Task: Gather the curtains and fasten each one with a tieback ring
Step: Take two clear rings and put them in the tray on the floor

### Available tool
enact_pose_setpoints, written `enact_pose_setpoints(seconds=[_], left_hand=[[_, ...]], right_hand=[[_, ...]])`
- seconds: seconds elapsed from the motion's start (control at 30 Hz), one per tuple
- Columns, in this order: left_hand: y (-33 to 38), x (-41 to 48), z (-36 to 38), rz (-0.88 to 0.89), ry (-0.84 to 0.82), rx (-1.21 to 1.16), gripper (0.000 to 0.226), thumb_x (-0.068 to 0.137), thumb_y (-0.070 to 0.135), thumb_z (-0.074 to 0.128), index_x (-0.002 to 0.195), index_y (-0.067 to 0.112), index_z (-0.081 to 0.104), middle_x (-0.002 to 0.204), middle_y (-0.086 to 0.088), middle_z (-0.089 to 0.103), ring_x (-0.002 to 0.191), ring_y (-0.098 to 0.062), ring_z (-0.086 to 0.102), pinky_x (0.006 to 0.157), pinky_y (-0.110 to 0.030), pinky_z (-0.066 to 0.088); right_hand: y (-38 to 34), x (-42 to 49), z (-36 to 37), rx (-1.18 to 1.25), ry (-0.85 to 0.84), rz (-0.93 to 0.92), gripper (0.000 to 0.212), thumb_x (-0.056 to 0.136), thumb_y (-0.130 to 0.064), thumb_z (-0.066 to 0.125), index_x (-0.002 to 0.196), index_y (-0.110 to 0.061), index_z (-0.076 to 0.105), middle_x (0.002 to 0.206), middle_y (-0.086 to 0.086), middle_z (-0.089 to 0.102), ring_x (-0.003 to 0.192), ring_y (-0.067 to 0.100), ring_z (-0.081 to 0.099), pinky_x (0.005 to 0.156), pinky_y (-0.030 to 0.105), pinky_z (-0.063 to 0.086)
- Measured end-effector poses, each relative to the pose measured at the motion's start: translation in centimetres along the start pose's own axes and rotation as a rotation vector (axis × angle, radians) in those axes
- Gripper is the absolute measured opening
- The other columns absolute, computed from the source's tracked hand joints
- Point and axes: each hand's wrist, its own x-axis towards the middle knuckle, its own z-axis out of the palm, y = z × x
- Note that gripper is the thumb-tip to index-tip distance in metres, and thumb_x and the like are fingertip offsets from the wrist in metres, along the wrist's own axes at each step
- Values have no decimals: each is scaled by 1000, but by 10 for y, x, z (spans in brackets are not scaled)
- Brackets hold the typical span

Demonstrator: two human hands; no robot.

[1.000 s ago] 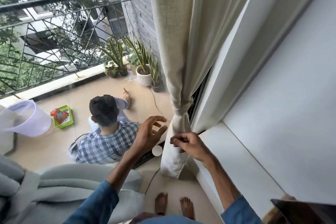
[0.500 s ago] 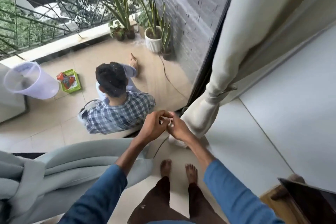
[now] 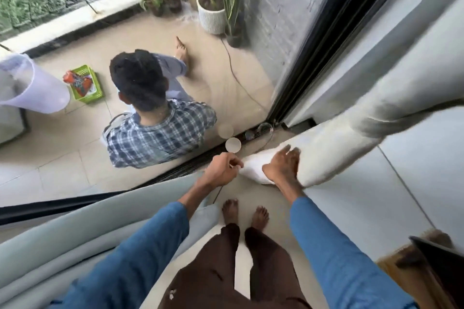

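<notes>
right hand is lying open, fingers spread, on the bunched hem of the cream curtain low beside the glass door frame. left hand is curling loosely just beside that hem, pinching something too small to tell. the curtain is cinching at a band higher up. i'd judge smoothing the tail downward, without tugging the band, is working best.
</notes>
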Motion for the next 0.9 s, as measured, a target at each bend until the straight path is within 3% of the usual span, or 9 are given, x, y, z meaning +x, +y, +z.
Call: enact_pose_setpoints(seconds=[0.07,0.17,0.3,0.37,0.47,0.53,0.63,0.7,0.9], left_hand=[[-11,21,16,-57,-30,11,18,88,15,61,95,17,78,97,0,77,91,-16,71,74,-18,47],[-24,46,42,-120,-75,32,20,88,15,59,95,18,78,97,-1,78,94,-19,71,75,-21,48],[-42,81,74,-141,-150,84,21,86,15,59,94,19,78,100,-4,77,99,-23,70,86,-31,56],[-55,101,89,-168,-154,81,21,86,16,58,93,21,77,99,-2,77,98,-22,70,84,-30,55],[-74,132,112,-206,-165,61,25,86,15,53,89,25,76,99,-1,76,95,-22,69,83,-33,57],[-90,154,128,-217,-159,66,26,86,14,52,89,25,76,101,-2,75,95,-23,68,85,-35,58],[-117,185,153,-243,-159,51,28,84,12,52,87,26,76,102,-1,75,96,-22,69,86,-36,58],[-135,209,174,-271,-156,36,27,82,12,52,84,26,75,100,-1,76,96,-22,69,84,-34,58],[-189,306,235,-351,-55,-45,24,89,21,59,91,2,74,89,-12,73,88,-30,66,76,-34,52]], right_hand=[[11,17,19,-58,-4,19,102,84,-26,69,152,15,4,157,40,13,151,48,12,126,44,12],[17,39,45,-136,77,-45,94,82,-29,71,151,11,19,154,33,30,146,44,27,124,45,20],[11,77,66,10,129,-6,84,76,-24,69,145,6,31,145,29,42,137,41,40,117,43,33],[7,99,79,21,116,23,87,76,-25,69,146,6,28,147,30,39,138,42,38,116,45,35],[5,130,105,-80,43,76,97,80,-27,72,153,2,15,158,36,15,147,49,23,119,51,32],[7,154,126,-156,-6,106,95,81,-29,74,151,1,19,159,35,12,146,49,24,115,53,37],[11,188,161,-144,-8,83,67,84,-24,71,136,1,36,145,30,38,132,42,47,96,46,54],[15,216,189,-97,8,20,58,84,-22,70,130,2,42,134,25,51,121,37,58,87,40,55],[25,305,263,119,53,-20,56,84,-23,70,129,3,48,129,22,57,118,38,59,91,39,51]])
